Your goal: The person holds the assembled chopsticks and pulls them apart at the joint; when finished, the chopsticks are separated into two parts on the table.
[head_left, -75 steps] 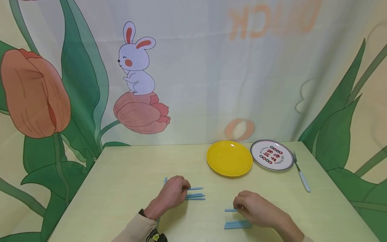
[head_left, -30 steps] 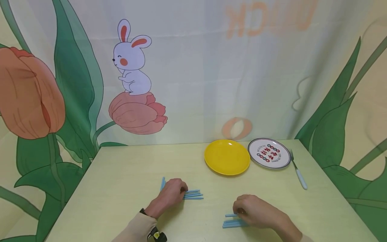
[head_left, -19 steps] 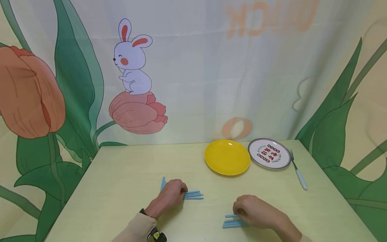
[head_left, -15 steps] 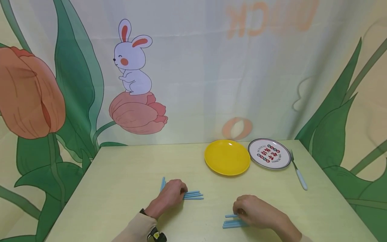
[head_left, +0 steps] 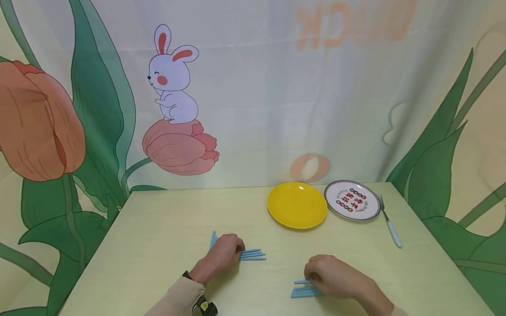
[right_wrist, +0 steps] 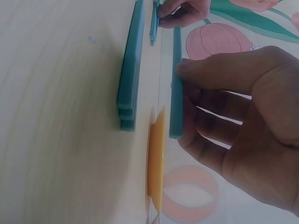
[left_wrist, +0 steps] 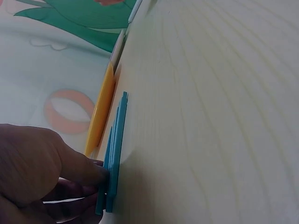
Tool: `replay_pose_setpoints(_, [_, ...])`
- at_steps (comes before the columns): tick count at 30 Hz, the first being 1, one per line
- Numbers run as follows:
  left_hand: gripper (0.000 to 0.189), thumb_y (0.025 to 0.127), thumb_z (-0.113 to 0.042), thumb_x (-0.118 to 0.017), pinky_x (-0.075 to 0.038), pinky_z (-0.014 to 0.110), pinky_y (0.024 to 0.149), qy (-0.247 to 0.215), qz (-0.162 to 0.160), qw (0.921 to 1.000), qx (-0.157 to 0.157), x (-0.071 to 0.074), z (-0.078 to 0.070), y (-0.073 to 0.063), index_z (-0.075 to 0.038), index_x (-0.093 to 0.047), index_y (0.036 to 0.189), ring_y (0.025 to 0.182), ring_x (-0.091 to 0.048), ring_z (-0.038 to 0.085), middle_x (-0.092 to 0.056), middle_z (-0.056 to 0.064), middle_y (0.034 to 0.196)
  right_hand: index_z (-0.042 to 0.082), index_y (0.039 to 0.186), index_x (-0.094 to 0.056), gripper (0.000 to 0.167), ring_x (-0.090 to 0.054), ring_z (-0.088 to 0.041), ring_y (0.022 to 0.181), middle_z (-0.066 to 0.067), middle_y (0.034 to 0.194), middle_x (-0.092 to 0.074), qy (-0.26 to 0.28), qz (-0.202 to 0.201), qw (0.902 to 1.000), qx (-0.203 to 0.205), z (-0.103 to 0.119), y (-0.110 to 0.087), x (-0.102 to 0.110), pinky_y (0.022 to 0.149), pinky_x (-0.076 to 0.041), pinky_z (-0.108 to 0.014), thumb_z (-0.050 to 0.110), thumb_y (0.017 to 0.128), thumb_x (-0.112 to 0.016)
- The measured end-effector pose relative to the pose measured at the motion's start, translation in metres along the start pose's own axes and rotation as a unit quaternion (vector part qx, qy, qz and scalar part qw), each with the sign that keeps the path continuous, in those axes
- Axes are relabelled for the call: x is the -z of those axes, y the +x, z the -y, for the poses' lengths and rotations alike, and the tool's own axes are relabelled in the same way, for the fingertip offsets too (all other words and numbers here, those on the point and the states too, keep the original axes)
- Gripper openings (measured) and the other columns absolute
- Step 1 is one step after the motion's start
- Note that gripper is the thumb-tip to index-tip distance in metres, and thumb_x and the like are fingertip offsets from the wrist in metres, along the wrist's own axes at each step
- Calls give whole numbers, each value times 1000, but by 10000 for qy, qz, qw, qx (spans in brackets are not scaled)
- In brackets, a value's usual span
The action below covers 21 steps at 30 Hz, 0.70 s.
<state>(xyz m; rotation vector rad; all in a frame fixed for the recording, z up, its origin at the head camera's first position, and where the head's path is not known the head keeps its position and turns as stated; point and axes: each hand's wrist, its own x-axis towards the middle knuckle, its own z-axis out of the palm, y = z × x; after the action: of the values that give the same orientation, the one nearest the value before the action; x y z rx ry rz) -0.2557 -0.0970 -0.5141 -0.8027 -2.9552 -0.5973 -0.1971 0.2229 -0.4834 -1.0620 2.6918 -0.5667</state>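
My left hand (head_left: 224,254) pinches a thin light blue stick (left_wrist: 107,158) between thumb and fingers. That stick lies along a group of several like sticks (head_left: 254,255) on the table. My right hand (head_left: 334,275) pinches another blue stick (right_wrist: 176,84) by its middle, fingers curled behind it. In the right wrist view it stands apart from a row of blue sticks (right_wrist: 131,70) lying on the table. More blue sticks (head_left: 213,239) show beyond the left wrist at a different angle, partly hidden by the hand.
A yellow plate (head_left: 297,205) lies at the back of the pale wood-grain table (head_left: 170,228). Right of it are a white plate with red print (head_left: 365,210) and a fork with a pale handle (head_left: 394,234). A printed curtain (head_left: 253,109) hangs behind.
Since the oldest frame, the left hand's stick has come down to its group, and the right hand's stick has come closer to its row. Over the last half second both hands are nearly still.
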Motion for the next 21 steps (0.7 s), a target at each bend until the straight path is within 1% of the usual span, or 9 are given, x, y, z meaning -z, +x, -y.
replay_pose_setpoints(14, [10,84,-2,-67,-52,30,72,26,17,10000,-45,1,1,2,-5,-76,87,79,-62,14,-68,3,82,19,86,-71,10,-49,3,73,18,80,-58,22,-4,10000,11,-1,2,-1,75,-51,-24,9,86,-68])
replay_pose_setpoints(21, [11,84,1,-66,-52,32,71,-72,-8,10000,-51,-1,1,0,-5,-75,84,79,-64,17,-68,2,80,20,87,-72,12,-49,2,72,18,80,-59,198,159,9996,-115,0,2,-1,73,-50,-23,8,87,-68])
